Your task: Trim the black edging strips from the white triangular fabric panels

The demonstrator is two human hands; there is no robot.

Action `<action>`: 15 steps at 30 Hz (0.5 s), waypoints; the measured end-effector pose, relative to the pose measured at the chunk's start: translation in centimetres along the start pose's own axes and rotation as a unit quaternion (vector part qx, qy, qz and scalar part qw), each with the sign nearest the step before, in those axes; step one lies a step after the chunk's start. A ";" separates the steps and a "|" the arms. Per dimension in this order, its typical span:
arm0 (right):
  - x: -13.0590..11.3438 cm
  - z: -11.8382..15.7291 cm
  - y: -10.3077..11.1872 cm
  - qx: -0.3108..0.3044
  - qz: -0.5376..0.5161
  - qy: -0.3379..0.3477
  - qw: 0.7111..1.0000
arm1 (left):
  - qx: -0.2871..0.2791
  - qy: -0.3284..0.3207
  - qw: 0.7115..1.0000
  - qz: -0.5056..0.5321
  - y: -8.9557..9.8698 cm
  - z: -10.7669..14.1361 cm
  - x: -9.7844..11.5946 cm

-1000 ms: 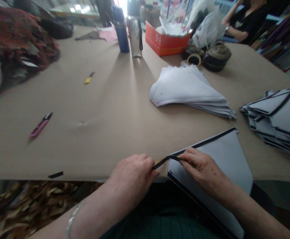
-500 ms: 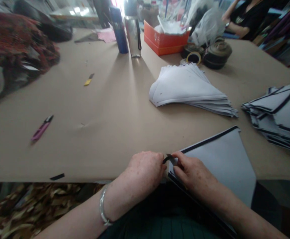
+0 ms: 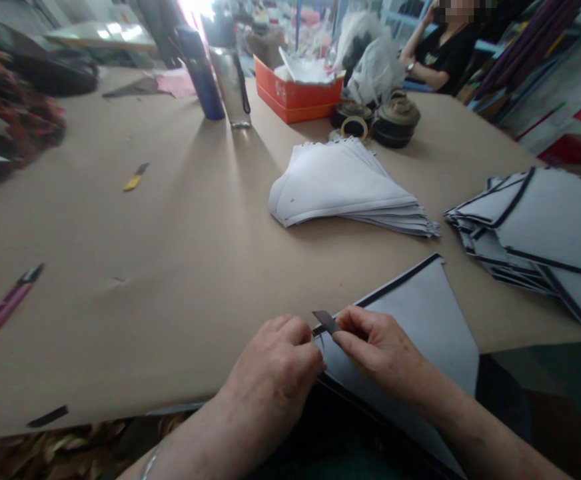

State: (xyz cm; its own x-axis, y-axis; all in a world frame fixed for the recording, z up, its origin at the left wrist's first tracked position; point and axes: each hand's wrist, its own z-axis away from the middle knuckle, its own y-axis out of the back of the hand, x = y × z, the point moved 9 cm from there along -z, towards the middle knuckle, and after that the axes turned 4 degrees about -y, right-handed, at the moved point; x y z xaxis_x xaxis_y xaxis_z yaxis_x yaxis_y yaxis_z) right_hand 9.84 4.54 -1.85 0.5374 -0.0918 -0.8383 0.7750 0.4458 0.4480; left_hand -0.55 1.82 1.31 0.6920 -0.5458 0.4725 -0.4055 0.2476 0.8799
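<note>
Black binding strip (image 3: 325, 321) sits pinched in your right hand (image 3: 383, 350), left hand (image 3: 270, 373) curled beside it, maybe gripping: keep it snug along the pale panel (image 3: 410, 327) edge.

Two hands (image 3: 275, 377), one black strip (image 3: 325, 321), one loose panel (image 3: 420, 320), two bottles (image 3: 230, 87), one orange box (image 3: 295, 93), two stacks of panels (image 3: 345, 187)

- Pink-handled snips (image 3: 5, 308) lay out on the brown paper table cover (image 3: 120, 320)!
- There went a yellow craft knife (image 3: 135, 177)!
- Blue bottle (image 3: 199, 81) beside a steel tumbler (image 3: 229, 87)!
- Orange box (image 3: 295, 93) behind, and a seated co-worker (image 3: 445, 57) far across!
</note>
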 end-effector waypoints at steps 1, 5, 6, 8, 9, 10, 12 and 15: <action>0.3 -0.3 0.3 0.009 -0.034 -0.012 0.999 | 0.014 -0.027 1.000 0.002 -0.2 -0.2 0.3; 2.9 -1.9 0.2 -0.015 -0.268 -0.077 0.960 | 0.001 -0.082 0.996 0.027 -2.5 -0.8 0.7; 3.8 -2.4 0.8 -0.011 -0.328 -0.088 0.941 | -0.006 -0.086 0.996 0.033 -3.0 -0.9 0.6; 5.9 -3.4 3.8 0.049 -0.378 -0.092 0.920 | -0.009 -0.094 0.995 0.042 -3.6 -1.0 0.4; 7.0 -3.8 6.2 0.096 -0.369 -0.089 0.920 | -0.005 -0.096 0.994 0.048 -3.6 -1.0 0.4; 8.1 -4.0 9.1 0.153 -0.338 -0.081 0.925 | 0.001 -0.098 0.994 0.054 -3.6 -1.0 0.3; 9.9 -4.0 14.3 0.234 -0.296 -0.072 0.923 | 0.013 -0.099 0.993 0.062 -3.4 -1.0 0.3; 11.7 -2.9 20.2 0.316 -0.231 -0.063 0.918 | 0.028 -0.094 0.992 0.079 -2.9 -1.2 -0.1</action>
State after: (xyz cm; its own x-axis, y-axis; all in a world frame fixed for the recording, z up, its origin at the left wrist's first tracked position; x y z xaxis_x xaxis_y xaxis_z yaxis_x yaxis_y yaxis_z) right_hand 30.80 15.07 -3.52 0.1071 -0.2611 -0.9594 0.9464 -0.2690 0.1788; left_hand 1.31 2.13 -1.21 0.4952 -0.6452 0.5818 -0.5358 0.3003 0.7891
